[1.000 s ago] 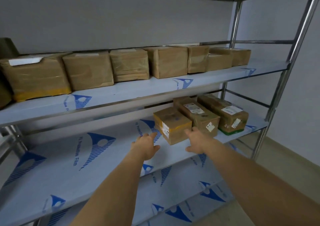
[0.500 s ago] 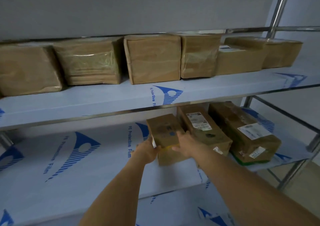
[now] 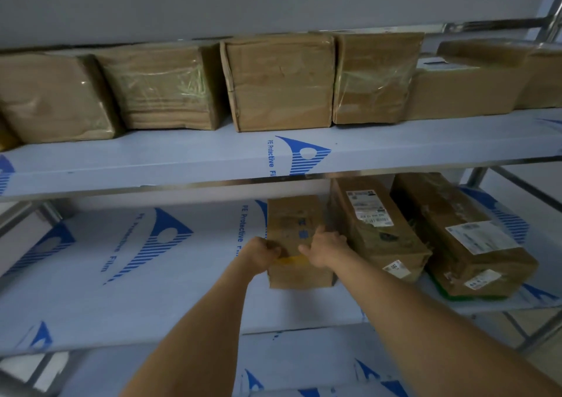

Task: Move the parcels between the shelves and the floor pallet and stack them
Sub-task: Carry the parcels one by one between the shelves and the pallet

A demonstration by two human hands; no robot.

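Parcel (image 3: 296, 238) (brown cardboard, yellow tape) w/ left hand (image 3: 261, 250) & right hand (image 3: 324, 249) clamped on it

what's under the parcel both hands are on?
The parcel, gripped by the left hand and right hand, sits on the film-covered middle shelf. Its underside is hidden; nothing pokes out beneath.

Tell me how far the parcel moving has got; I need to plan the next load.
Done: cannot tell, the pallet is out of view. In hand: left hand and right hand grip the small parcel on the middle shelf. Left: two labelled parcels beside it, plus the upper-shelf row.
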